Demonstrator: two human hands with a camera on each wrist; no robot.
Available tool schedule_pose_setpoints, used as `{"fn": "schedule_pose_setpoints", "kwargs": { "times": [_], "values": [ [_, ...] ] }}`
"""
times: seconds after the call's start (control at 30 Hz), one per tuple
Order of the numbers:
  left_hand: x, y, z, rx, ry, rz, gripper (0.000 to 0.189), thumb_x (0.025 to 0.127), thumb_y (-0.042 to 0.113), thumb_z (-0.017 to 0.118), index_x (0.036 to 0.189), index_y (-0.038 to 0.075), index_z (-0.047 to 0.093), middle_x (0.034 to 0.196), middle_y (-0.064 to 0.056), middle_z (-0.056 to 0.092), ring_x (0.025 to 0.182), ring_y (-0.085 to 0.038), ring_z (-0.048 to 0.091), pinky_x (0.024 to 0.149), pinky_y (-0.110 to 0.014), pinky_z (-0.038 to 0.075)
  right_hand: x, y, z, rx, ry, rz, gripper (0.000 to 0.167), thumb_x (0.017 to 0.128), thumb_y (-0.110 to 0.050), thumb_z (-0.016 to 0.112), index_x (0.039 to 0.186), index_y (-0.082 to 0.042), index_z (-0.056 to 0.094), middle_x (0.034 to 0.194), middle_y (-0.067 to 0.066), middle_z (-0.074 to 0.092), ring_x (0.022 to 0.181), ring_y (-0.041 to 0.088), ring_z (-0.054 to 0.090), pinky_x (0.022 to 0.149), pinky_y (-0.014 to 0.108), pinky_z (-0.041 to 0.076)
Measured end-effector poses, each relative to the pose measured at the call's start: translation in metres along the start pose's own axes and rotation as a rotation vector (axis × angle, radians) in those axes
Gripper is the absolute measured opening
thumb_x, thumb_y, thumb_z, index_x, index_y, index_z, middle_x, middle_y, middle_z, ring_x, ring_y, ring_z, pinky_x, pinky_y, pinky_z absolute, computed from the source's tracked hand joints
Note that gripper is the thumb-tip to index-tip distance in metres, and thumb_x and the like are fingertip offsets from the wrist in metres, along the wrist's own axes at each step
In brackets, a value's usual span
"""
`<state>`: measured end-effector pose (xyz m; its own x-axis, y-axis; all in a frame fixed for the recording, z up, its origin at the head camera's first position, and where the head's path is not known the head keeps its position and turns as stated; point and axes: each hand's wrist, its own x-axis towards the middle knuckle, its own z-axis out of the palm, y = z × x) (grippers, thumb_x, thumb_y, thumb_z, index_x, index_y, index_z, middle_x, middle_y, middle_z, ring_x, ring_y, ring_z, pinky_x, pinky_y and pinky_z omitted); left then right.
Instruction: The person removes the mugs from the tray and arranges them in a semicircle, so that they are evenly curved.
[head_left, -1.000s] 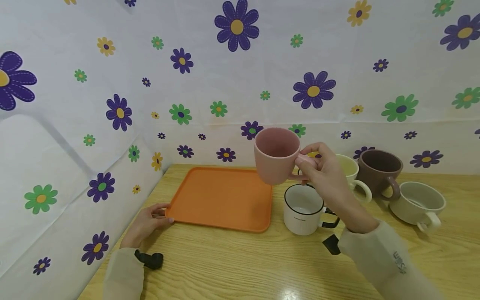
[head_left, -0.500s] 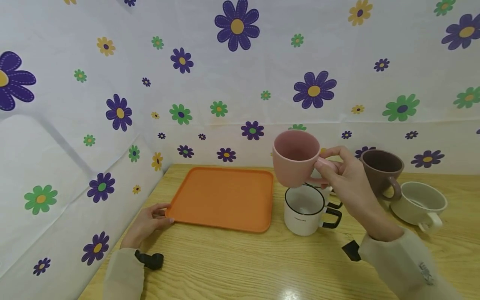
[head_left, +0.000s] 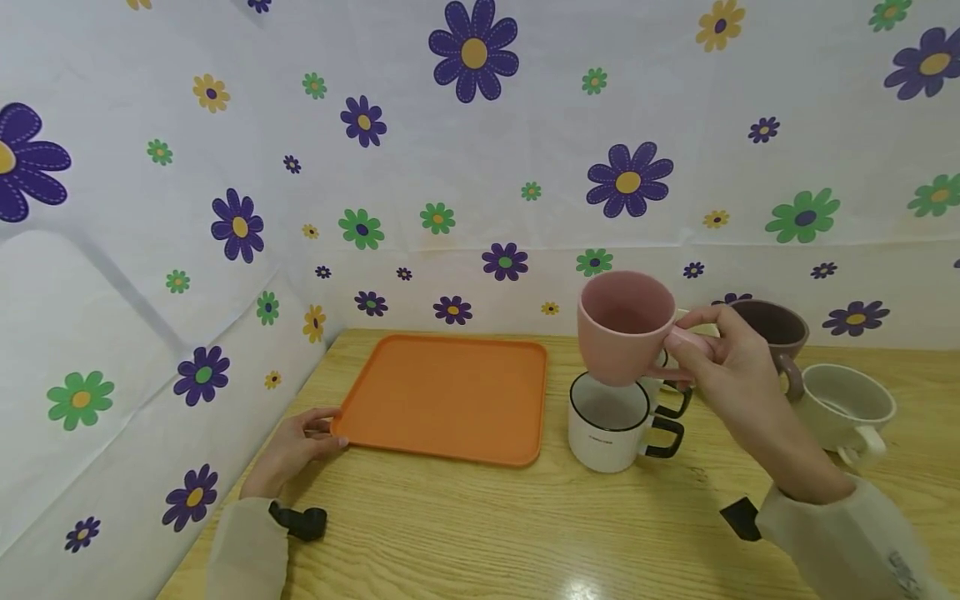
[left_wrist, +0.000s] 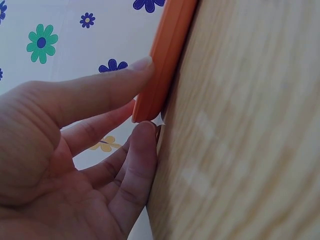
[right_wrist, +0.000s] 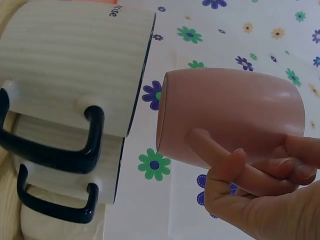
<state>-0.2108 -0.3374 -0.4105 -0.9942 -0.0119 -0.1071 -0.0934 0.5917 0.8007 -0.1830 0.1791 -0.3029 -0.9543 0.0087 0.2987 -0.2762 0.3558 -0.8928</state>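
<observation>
In the head view my right hand (head_left: 738, 362) grips the handle of a pink mug (head_left: 622, 333). The mug is upright in the air, overlapping the back of a white black-rimmed mug (head_left: 600, 437). From the right wrist, the pink mug (right_wrist: 235, 107) shows above the tops of two white mugs with black handles. At the near left corner of an orange tray (head_left: 450, 396), my left hand (head_left: 292, 450) holds the edge between thumb and fingers. The left wrist view shows the thumb along the tray's side (left_wrist: 162, 65) and fingertips at its corner. The tray bears nothing.
A second white black-handled mug (head_left: 654, 387) stands behind the first. A brown mug (head_left: 776, 325) and a pale grey-green cup (head_left: 840, 408) stand at the right, a pale yellow mug (head_left: 693, 319) partly hidden. Flowered sheeting (head_left: 525, 150) rises behind the wooden table (head_left: 465, 525).
My right hand has carried the pink mug to the right, away from over the tray's right edge, and slightly down. My left hand and the tray have stayed in place.
</observation>
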Motion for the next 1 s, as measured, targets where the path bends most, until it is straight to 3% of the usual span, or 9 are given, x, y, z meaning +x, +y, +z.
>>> {"fn": "schedule_pose_setpoints", "kwargs": {
  "times": [0.17, 0.4, 0.63, 0.87, 1.0],
  "values": [
    [0.0, 0.0, 0.001, 0.0, 0.0, -0.001, 0.061, 0.091, 0.014, 0.077, 0.141, -0.008, 0.052, 0.13, -0.032, 0.056, 0.115, -0.041, 0.058, 0.087, -0.038, 0.053, -0.005, 0.005, -0.008, -0.072, 0.021, 0.015, 0.03, 0.106, -0.016, 0.055, 0.128, 0.002, 0.046, 0.075, 0.004, 0.058, 0.065, 0.01, 0.051, 0.053, 0.022, 0.047],
    [0.0, 0.0, 0.001, -0.004, -0.001, -0.008, 0.06, 0.091, 0.014, 0.077, 0.141, -0.007, 0.053, 0.13, -0.032, 0.056, 0.115, -0.041, 0.058, 0.087, -0.037, 0.053, -0.009, 0.012, -0.019, -0.083, 0.049, -0.028, 0.029, 0.105, -0.012, 0.056, 0.127, 0.004, 0.047, 0.086, -0.014, 0.069, 0.073, 0.006, 0.066, 0.061, 0.019, 0.052],
    [0.003, -0.002, 0.0, -0.006, -0.013, -0.015, 0.061, 0.092, 0.015, 0.076, 0.143, -0.007, 0.05, 0.131, -0.032, 0.054, 0.115, -0.041, 0.058, 0.085, -0.038, 0.054, -0.013, 0.017, -0.029, -0.054, 0.047, -0.05, 0.021, 0.105, -0.007, 0.055, 0.122, 0.003, 0.047, 0.091, -0.017, 0.068, 0.075, 0.004, 0.067, 0.061, 0.018, 0.051],
    [0.005, -0.005, 0.0, -0.019, -0.017, -0.023, 0.062, 0.092, 0.015, 0.076, 0.144, -0.006, 0.049, 0.133, -0.032, 0.053, 0.116, -0.041, 0.058, 0.084, -0.036, 0.055, -0.02, 0.021, -0.039, -0.064, 0.056, -0.026, 0.016, 0.105, -0.008, 0.055, 0.118, -0.001, 0.049, 0.086, -0.017, 0.069, 0.066, 0.008, 0.063, 0.06, 0.017, 0.049],
    [0.005, -0.005, -0.001, -0.009, -0.016, -0.012, 0.062, 0.092, 0.015, 0.076, 0.144, -0.007, 0.05, 0.131, -0.031, 0.054, 0.115, -0.041, 0.058, 0.082, -0.035, 0.055, -0.023, 0.024, -0.045, -0.042, 0.06, -0.011, 0.012, 0.104, -0.008, 0.056, 0.115, -0.008, 0.05, 0.079, -0.009, 0.068, 0.064, 0.009, 0.062, 0.054, 0.018, 0.044]
  ]
}}
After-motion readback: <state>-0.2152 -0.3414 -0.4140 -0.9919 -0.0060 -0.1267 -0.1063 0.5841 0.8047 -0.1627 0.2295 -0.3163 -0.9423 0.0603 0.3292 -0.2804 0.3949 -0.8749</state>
